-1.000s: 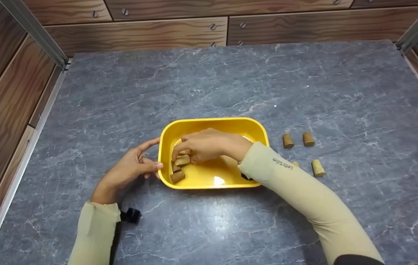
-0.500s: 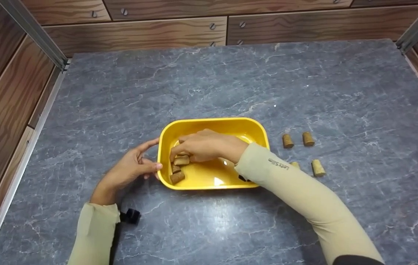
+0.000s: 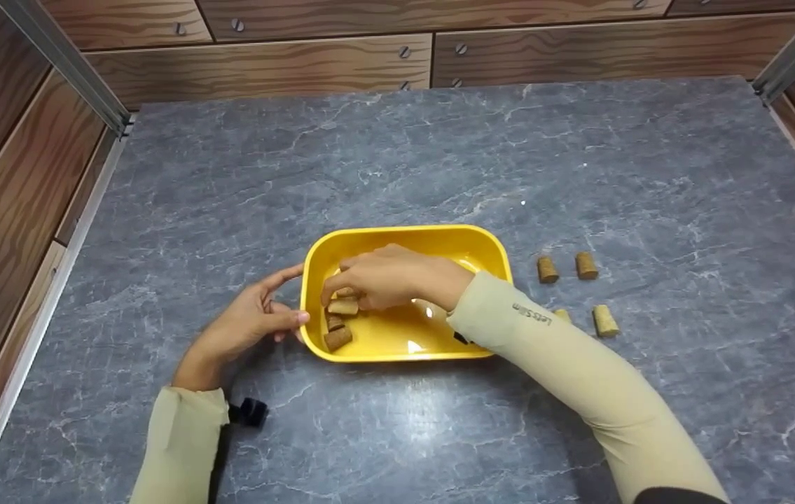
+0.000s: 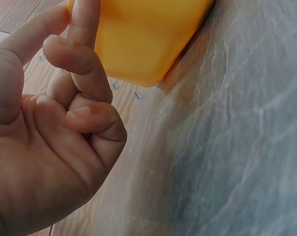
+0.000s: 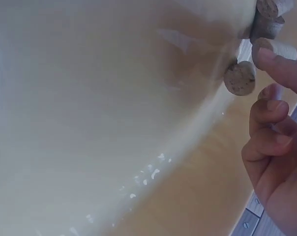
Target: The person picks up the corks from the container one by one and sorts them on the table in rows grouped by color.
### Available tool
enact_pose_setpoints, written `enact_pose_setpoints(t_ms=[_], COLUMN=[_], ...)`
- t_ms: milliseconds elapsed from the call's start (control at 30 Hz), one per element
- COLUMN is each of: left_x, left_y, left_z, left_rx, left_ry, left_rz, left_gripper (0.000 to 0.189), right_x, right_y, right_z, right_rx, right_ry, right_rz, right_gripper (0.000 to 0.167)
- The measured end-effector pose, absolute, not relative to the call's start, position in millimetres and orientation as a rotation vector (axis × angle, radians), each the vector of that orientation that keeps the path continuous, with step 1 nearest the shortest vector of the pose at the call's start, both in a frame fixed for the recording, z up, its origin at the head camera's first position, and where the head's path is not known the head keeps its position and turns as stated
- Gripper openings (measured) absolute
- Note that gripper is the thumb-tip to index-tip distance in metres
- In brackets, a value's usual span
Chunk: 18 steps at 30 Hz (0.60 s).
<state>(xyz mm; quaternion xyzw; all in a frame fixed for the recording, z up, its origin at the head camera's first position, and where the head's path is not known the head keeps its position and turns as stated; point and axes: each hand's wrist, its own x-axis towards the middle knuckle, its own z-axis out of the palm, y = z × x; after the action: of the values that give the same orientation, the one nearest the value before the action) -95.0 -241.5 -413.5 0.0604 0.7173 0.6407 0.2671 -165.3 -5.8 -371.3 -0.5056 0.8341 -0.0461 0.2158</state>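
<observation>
My left hand (image 3: 250, 315) is at the left end of a yellow plastic tub (image 3: 404, 361). Its thumb tip touches the rim and the index finger reaches along the outer wall; the other fingers curl in toward the palm in the left wrist view. Inside the tub my right hand (image 3: 386, 278) pinches a pale cork stopper (image 3: 343, 307) near the left wall. In the right wrist view a fingertip overlaps the end of the cork (image 5: 281, 49). Browner corks (image 3: 337, 339) lie just in front of it. Part of the fingers is hidden behind the hand.
To the right of the tub, two brown corks (image 3: 585, 265) and a paler cork (image 3: 605, 320) stand on the grey marbled table (image 3: 369, 154). Another pale cork (image 3: 561, 316) is partly hidden by the right sleeve (image 3: 551, 350). Wood-patterned panels (image 3: 257, 66) border the table.
My right hand has shifted slightly left inside the tub, and the pale cork has moved left and levelled out. The left hand and the corks on the table have stayed put.
</observation>
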Motion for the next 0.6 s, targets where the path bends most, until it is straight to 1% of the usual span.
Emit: enact_pose_setpoints(t_ms=[333,600], left_x=[-94.8,-94.3], left_y=[-240.7,-240.2], left_z=[-412.4,-411.1], left_rx=[0.150,0.127], left_ry=[1.933,1.934], left_rz=[1.723,1.721], left_gripper=[0.082,0.080], right_x=[-164.0,-167.7], right_y=[1.7,26.0], right_z=[-347.8,-317.1], right_rx=[-1.358,-1.305], right_ry=[2.320,2.354], right_rz=[-0.101,-0.190], right_gripper=[0.043,0.046])
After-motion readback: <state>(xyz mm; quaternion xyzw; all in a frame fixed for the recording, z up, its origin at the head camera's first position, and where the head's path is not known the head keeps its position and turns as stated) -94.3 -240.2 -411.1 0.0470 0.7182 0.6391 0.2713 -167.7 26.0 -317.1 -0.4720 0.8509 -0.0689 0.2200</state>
